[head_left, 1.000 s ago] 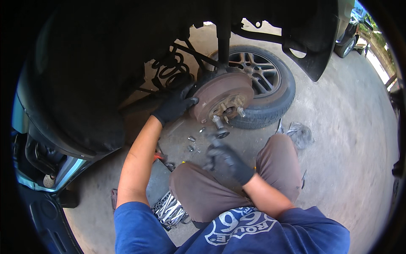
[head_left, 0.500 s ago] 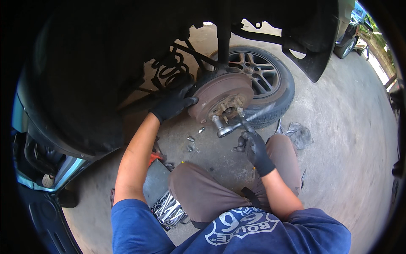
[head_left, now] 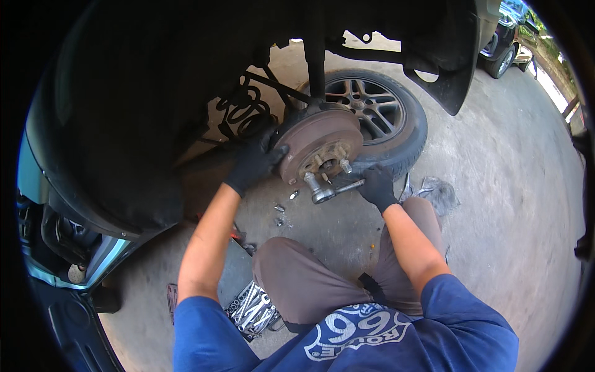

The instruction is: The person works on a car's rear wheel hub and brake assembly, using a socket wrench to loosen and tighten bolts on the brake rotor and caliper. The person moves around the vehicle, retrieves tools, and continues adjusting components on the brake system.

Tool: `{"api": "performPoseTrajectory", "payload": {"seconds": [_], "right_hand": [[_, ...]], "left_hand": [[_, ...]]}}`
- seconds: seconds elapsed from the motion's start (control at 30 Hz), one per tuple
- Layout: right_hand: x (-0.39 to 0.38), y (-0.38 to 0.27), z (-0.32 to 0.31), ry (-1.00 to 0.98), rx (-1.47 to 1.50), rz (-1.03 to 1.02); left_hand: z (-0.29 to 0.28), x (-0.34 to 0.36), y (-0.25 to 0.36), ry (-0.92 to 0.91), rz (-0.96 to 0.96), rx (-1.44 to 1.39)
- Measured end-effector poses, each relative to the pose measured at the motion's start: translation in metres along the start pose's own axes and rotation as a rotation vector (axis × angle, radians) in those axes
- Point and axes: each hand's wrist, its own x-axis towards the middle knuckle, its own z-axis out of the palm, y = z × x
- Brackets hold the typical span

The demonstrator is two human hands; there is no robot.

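Black-gloved right hand [head_left: 378,187] grips the ratchet [head_left: 324,194], its socket [head_left: 312,180] near the lower edge of the rusty drum [head_left: 319,131], left hand [head_left: 253,162] spread against the left rim; a skewed pull could unseat the socket.

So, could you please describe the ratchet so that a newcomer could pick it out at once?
Find the rusty drum in front of the wheel on the floor. A silver socket sticks out from the drum's lower front, with the ratchet on its near end. Unlike the stubby socket, the ratchet has a long handle, gripped by the right hand.
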Motion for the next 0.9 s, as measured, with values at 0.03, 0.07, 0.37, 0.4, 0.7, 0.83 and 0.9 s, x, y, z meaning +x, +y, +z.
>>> {"api": "performPoseTrajectory", "payload": {"seconds": [0.03, 0.07, 0.37, 0.4, 0.7, 0.83, 0.9], "right_hand": [[0.006, -0.001, 0.015, 0.009, 0.116, 0.041], [0.010, -0.003, 0.029, 0.094, 0.219, 0.090], [-0.016, -0.034, 0.082, 0.187, 0.430, 0.320], [-0.018, -0.038, 0.085, 0.161, 0.456, 0.350], [-0.020, -0.080, 0.048, 0.101, 0.750, 0.218], [0.008, -0.116, 0.001, -0.156, 1.179, -0.073], [0.021, -0.123, -0.017, -0.393, 0.880, 0.059]], "left_hand": [[0.010, -0.002, 0.002, 0.079, -0.007, 0.031], [0.020, -0.005, 0.003, 0.164, 0.005, 0.053], [0.061, 0.005, -0.019, 0.398, -0.031, 0.366], [0.061, 0.005, -0.020, 0.408, -0.014, 0.390], [0.066, 0.007, -0.053, 0.372, 0.173, 0.633], [0.064, 0.011, -0.083, 0.200, -0.023, 0.613], [0.060, 0.010, -0.086, 0.252, 0.072, 0.601]]}}
